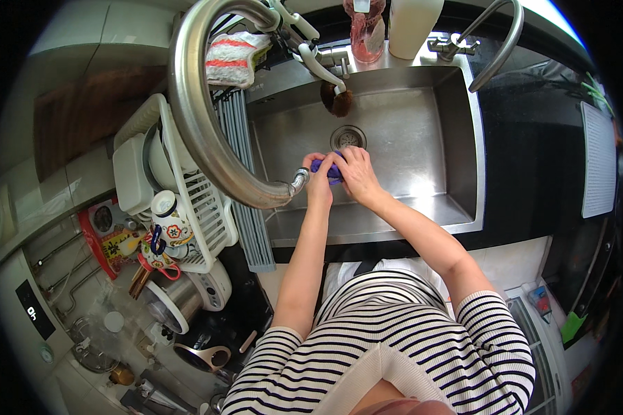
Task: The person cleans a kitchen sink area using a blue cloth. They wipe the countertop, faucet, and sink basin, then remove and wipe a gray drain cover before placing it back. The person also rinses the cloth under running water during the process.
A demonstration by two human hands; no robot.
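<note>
Both my hands meet over the stainless steel sink (405, 129), just on the near side of its drain strainer (348, 139). Between them is a bunched purple cloth (333, 170), mostly covered by fingers. My left hand (319, 174) grips it from the left, close to the tip of the large curved metal faucet (187, 104). On the right, my right hand (358, 174) presses its fingers on the same cloth. No water stream can be made out at the faucet tip.
Brown-bristled brushes (337, 98) hang over the sink's back edge. Behind stand a pink-tinted bottle (366, 31) and a pale bottle (412, 26), beside a thin second faucet (509, 46). Leftward are a grey roll-up rack (254, 223) and a white dish rack (207, 207) with dishes.
</note>
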